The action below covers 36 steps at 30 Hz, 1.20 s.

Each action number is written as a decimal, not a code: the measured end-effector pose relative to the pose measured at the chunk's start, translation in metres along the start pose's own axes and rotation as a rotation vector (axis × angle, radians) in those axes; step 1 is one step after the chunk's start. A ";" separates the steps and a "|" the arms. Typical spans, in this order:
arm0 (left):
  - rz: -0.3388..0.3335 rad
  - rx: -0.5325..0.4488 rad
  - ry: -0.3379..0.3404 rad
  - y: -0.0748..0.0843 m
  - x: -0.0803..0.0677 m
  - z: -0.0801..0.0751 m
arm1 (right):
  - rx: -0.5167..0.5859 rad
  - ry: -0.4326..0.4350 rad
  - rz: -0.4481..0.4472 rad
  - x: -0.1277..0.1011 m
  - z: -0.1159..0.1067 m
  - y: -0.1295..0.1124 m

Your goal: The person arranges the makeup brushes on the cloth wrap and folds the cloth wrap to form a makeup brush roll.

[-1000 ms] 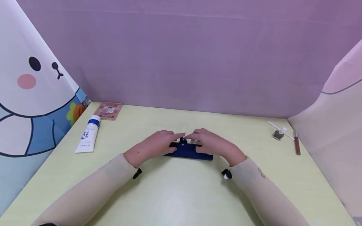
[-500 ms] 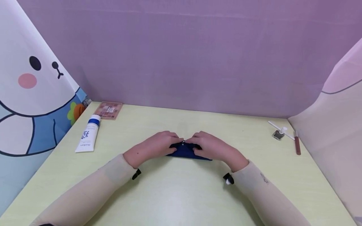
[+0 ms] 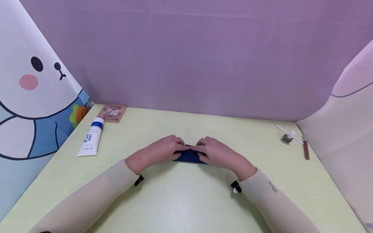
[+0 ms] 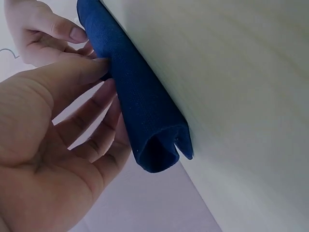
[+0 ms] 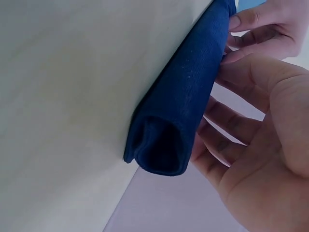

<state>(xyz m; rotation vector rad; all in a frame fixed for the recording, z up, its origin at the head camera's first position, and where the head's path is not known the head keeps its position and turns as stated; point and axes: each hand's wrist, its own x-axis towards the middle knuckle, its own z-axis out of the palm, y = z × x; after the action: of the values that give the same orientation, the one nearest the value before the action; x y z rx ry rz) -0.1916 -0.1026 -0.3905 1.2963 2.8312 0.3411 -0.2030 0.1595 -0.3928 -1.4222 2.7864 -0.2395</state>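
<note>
Head view: we pinch the rolled cloth (image 3: 189, 157) with left hand (image 3: 158, 152) and right hand (image 3: 217, 152). It looks soft and light; we'd grip mid-roll so it cannot unfurl.

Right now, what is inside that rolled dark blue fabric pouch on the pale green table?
The rolled dark blue fabric pouch shows only a dark hollow at its open end. Both hands cover its middle, so deeper contents stay unseen.
</note>
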 end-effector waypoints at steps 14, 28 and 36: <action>-0.128 -0.049 -0.095 -0.001 0.002 0.004 | -0.216 -0.092 0.069 0.004 -0.001 -0.019; -0.170 -0.039 -0.143 0.004 0.006 0.004 | -0.263 -0.099 0.078 0.006 0.005 -0.020; -0.130 0.002 -0.152 0.004 0.003 0.001 | -0.199 -0.135 0.081 0.002 0.001 -0.020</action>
<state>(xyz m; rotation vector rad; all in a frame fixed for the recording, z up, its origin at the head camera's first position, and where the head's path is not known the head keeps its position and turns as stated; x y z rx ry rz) -0.1908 -0.0975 -0.3902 1.0804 2.7701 0.2274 -0.1880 0.1467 -0.3908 -1.2997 2.8134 0.1339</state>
